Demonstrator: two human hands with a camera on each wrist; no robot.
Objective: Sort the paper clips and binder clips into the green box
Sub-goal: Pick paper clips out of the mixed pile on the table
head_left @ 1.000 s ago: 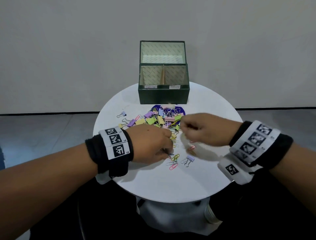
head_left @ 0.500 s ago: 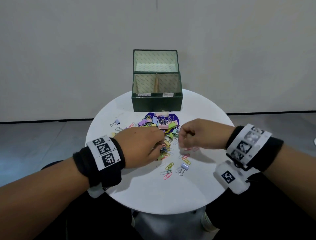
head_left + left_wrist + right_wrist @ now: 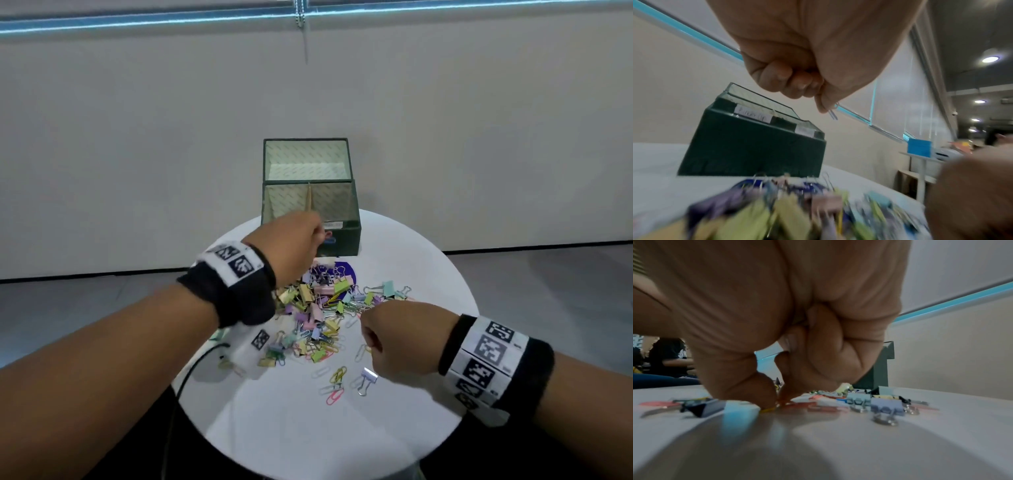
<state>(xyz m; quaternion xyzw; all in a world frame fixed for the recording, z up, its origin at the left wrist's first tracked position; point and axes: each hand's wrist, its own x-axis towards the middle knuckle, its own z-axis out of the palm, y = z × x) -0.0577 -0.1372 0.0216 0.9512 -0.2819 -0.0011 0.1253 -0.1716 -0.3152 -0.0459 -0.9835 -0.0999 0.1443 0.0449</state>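
Observation:
The green box stands open at the table's far edge, with a divider splitting its front section and two labels on the rim. A pile of coloured binder clips and paper clips lies in front of it. My left hand is raised before the box's front wall and pinches a blue paper clip. My right hand is down on the table right of the pile. Its thumb and forefinger pinch a yellow paper clip lying on the surface.
The round white table ends close to me. Loose near its front are a lilac binder clip, yellow paper clips and a pink one. A black cable hangs off the left edge. People sit in the background.
My left hand has lifted off the pile and travelled to the box front with a clip. My right hand has dropped to the table onto a loose clip.

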